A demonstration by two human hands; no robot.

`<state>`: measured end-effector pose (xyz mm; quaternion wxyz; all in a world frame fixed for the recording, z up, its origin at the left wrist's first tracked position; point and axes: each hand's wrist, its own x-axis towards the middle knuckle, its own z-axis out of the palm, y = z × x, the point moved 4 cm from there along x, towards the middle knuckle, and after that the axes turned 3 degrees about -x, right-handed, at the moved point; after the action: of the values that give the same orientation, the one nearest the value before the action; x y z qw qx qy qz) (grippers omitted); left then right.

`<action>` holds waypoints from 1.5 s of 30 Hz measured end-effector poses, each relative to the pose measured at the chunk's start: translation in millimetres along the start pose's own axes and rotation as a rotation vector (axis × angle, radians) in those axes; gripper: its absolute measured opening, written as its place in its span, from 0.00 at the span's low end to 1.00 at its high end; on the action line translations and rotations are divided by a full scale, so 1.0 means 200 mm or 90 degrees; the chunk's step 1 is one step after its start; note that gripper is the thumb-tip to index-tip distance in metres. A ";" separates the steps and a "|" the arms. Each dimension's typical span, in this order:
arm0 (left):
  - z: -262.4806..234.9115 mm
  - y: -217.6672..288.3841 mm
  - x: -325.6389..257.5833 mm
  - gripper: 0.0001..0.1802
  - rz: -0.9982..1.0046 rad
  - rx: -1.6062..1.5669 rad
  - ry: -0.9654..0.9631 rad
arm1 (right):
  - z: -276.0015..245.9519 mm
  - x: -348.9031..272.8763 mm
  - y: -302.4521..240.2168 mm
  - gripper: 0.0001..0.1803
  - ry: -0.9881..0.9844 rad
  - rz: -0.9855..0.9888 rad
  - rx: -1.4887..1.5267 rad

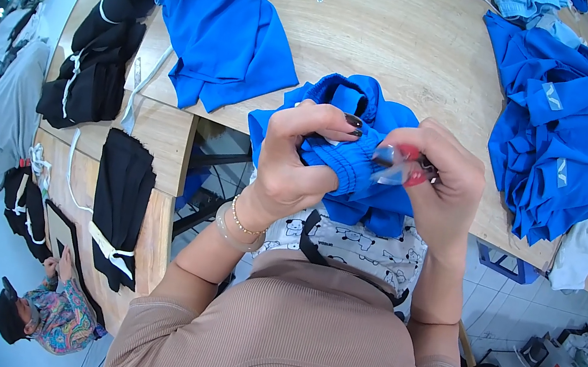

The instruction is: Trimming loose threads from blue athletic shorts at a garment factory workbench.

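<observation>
A bright blue garment [376,206] with a gathered elastic waistband [348,166] is held up over my lap at the table's near edge. My left hand [290,159] is closed on the waistband, thumb and fingers pinching the ruched fabric. Closed around small red-handled thread snips [411,165], my right hand [443,182] is at the right end of the band. Motion smears the snips, and their blades point toward the cloth. Whether they touch a thread cannot be made out. The garment's lower part hangs partly behind my hands.
Another blue garment [219,29] lies on the wooden table [386,19] to the left. Stacked blue garments [545,141] cover its right side. Tied black bundles [101,47] and black cloth [123,193] lie further left. A person [55,310] is at the lower left.
</observation>
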<state>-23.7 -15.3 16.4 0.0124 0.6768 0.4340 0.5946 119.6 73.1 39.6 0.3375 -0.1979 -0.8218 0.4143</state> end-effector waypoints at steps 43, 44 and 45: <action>0.04 -0.06 0.06 0.10 -0.393 -0.213 -0.067 | 0.00 0.02 -0.02 0.11 0.243 0.033 -0.038; 0.04 -0.06 0.07 0.10 -0.392 -0.214 -0.067 | -0.02 0.01 0.01 0.08 0.325 0.090 0.081; 0.04 -0.05 0.08 0.10 -0.387 -0.204 -0.077 | -0.05 0.01 0.01 0.08 0.301 0.135 0.094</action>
<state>-25.4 4.4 20.7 0.3207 0.5401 0.5152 0.5832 126.7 80.9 43.2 0.4883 -0.3488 -0.6626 0.4482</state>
